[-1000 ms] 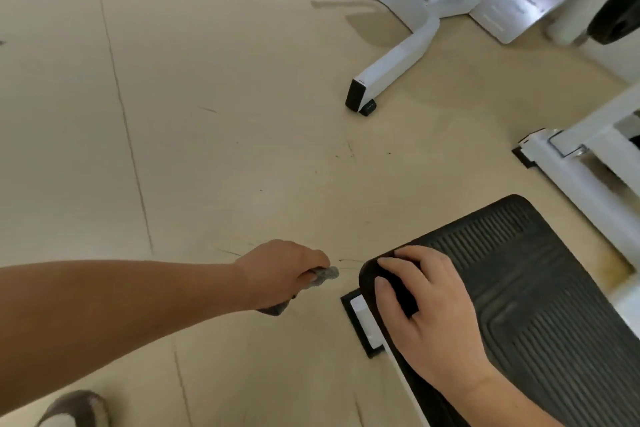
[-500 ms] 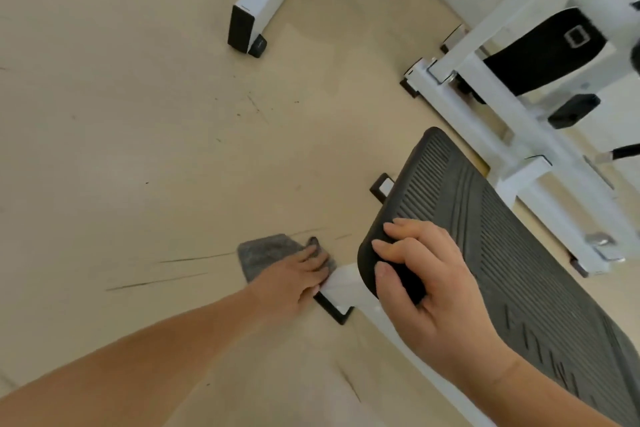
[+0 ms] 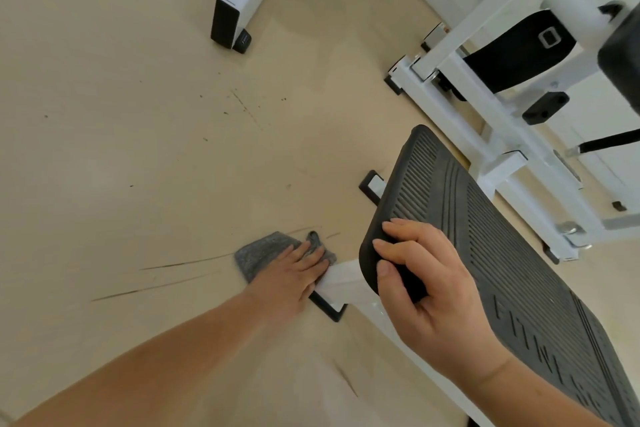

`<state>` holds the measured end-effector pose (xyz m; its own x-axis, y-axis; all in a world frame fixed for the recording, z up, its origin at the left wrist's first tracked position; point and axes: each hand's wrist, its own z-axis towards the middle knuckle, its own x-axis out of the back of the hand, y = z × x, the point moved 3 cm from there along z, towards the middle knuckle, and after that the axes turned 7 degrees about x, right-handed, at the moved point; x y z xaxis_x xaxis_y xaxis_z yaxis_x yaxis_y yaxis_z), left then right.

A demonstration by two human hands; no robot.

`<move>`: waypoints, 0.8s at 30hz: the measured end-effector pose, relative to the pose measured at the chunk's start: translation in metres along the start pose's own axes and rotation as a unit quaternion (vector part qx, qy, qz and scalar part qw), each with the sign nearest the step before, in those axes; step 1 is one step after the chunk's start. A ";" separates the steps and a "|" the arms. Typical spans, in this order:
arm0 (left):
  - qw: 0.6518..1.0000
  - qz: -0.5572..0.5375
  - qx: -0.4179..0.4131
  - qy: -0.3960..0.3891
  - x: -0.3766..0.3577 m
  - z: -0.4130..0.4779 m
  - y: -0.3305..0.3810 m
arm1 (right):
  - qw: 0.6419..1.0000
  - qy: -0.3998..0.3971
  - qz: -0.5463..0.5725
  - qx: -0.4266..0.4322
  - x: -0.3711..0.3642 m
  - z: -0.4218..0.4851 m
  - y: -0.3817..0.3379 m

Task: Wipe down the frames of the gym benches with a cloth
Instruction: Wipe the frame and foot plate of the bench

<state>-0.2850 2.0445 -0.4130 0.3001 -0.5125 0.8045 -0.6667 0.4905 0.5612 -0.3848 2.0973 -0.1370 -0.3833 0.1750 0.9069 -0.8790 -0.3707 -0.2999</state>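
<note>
— Beige scuffed flooring (image 3: 138, 114) is spread under everything. Where is the wiping being done?

— At the near end of the white steel crossbar (image 3: 343, 279) that sits below the black ribbed bench pad (image 3: 502, 253). The small grey fabric cloth (image 3: 263, 253) is pressed against that end by the left hand (image 3: 294, 274). Its fingers are laid flat on top of the cloth, and part of the cloth is spread on the floor just beside the bar.

— And the other hand?

— The right hand (image 3: 426, 288) is curled over the pad's near corner, which is gripped firmly.

— How is the material expected to handle?

— The cloth is judged light and limp, and likely to bunch. It is best kept spread under a flat palm, or folded round the tube so that several faces are covered at once. The frame is judged stiff and heavy, with smooth paint over which a cloth should slide easily. The ribbed pad looks grippy, so the bench can be steadied well from there.

— What can be counted?

— One cloth, two hands and one pad are seen. Two black end caps (image 3: 329, 310) are counted on the crossbar, one by the left hand and one beyond the pad. Farther off, one separate white leg with a black tip (image 3: 239, 10) and one larger white machine frame (image 3: 485, 107) are visible.
</note>
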 end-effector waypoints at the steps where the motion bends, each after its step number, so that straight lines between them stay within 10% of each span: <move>1: 1.000 -0.015 -0.003 0.003 -0.003 -0.009 0.001 | 1.000 0.001 0.004 -0.004 0.000 0.000 0.001; 24: 0.984 -0.165 0.059 0.014 -0.002 -0.014 0.007 | 0.997 -0.002 0.024 -0.071 0.000 0.000 0.008</move>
<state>-0.2809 2.0585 -0.4081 0.5321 -0.6096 0.5876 -0.6038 0.2134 0.7681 -0.3915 2.0942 -0.1397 -0.4244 0.1568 0.8918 -0.8914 -0.2452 -0.3812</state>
